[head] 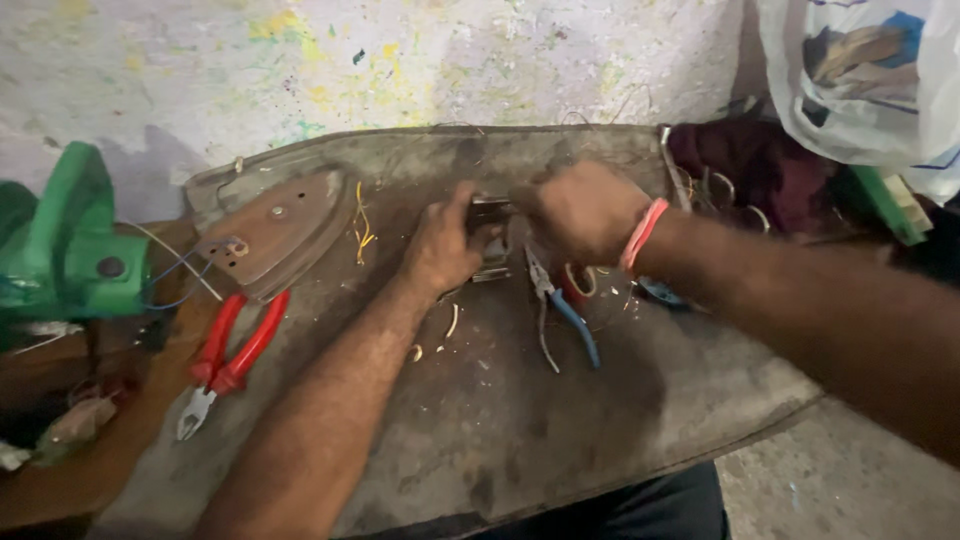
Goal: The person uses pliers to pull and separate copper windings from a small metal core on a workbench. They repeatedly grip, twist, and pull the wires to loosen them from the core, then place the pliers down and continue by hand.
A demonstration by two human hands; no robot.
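Both hands meet over a small metal part near the middle of a dark, worn work board. My left hand grips the part from the left. My right hand, with a pink band at the wrist, closes on it from the right and above. The part is mostly hidden by the fingers, so its shape is unclear. Blue-handled pliers lie on the board just below my right hand.
A brown iron soleplate with yellow wires lies at the board's upper left. Red-handled pliers rest at the left edge. A green tool body stands far left. A white plastic bag hangs upper right, scissors below it.
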